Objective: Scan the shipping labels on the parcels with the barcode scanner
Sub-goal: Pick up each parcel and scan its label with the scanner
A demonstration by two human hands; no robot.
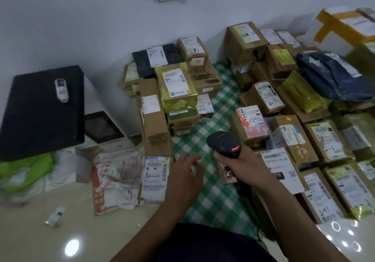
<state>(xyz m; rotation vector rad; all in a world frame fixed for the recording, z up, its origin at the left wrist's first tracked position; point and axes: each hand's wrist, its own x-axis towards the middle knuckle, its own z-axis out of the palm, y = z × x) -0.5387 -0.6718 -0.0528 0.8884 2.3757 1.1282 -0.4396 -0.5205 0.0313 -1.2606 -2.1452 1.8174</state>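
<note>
1 barcode scanner [224,145], 2 hands [187,172] [241,164], 2 small white bottles [61,90] [54,215] and over 20 labelled parcels [176,85]

Dim, soft blur; glare spots on floor [71,246]; wide-angle edge distortion.

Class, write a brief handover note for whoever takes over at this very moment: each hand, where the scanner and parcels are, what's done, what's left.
Right hand: grips the barcode scanner, red light on, above the green checked cloth.
Left hand: open, holding nothing, beside the flat labelled parcel.
Other parcels: left pile and right pile flank the cloth, labels up.
Done: nothing shows which labels are scanned.
To do: scan every label.
</note>
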